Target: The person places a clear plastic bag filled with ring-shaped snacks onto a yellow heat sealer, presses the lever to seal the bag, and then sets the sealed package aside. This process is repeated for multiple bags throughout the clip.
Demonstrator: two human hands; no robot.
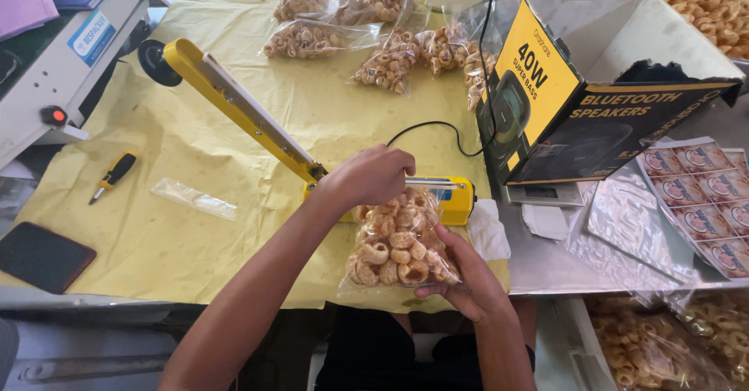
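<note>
Sealing not yet done: left hand (373, 176) closed around the top of a clear bag of ring snacks (398, 243), right hand (460, 282) cupping it from below, yellow heat sealer (234, 102) arm raised just beyond, 5 or so filled bags (312, 38) farther off.

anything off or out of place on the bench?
Mostly tidy. One oddity: a black-and-yellow cardboard box lies tipped on its side on a metal weighing scale, open end up. The yellow impulse sealer has its arm raised while the left hand and right hand position a clear bag of ring-shaped snacks.
</note>
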